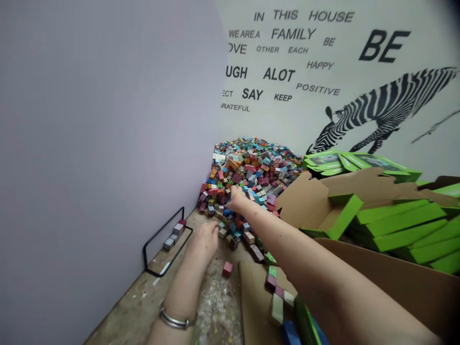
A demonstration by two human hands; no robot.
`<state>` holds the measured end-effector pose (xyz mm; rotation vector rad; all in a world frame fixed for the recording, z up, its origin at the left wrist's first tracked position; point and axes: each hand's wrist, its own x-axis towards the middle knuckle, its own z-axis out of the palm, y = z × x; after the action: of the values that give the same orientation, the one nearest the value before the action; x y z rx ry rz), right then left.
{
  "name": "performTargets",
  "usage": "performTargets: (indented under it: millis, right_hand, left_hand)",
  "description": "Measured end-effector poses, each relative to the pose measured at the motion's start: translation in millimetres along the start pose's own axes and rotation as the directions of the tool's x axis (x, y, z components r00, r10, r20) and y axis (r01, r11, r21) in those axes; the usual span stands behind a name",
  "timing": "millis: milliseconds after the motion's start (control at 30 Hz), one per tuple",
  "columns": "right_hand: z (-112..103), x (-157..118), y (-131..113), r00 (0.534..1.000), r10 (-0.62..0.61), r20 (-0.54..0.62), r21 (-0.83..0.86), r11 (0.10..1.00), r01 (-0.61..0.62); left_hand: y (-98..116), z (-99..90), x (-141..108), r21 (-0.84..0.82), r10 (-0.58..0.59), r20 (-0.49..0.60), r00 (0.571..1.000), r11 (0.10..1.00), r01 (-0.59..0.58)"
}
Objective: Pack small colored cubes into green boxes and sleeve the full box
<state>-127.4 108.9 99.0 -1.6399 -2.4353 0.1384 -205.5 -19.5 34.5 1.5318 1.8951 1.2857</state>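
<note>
A big heap of small coloured patterned cubes [251, 165] lies in the corner against the wall. My right hand [237, 199] reaches far into the near edge of the heap, fingers curled down among the cubes; whether it grips one is hidden. My left hand [203, 242] rests on the table close to the heap's front edge, fingers bent, touching loose cubes there. A silver bracelet [175, 320] sits on my left wrist. A single pink cube [227, 268] lies loose on the table by my left forearm.
A black wire frame [163, 239] stands on the left by the wall with a short row of cubes [174, 235] inside. Green and brown flat cardboard boxes [388, 215] pile up on the right. A brown cardboard sheet [253, 297] with several cubes lies under my right arm.
</note>
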Motion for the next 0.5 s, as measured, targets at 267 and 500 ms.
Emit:
performTargets:
  millis: [267,500]
  right_hand:
    - [-37,-93,-8,0.963,-0.267,-0.029,0.395,0.882,0.257]
    - [-50,-194,25,0.913,-0.404,-0.055,0.484,0.789,0.378]
  left_hand:
    - [37,-8.2,-25,-0.568,-0.053,0.044,0.998,0.820,0.069]
    - [68,-0.4,-89,-0.722,-0.055,0.226,0.972,0.661,0.205]
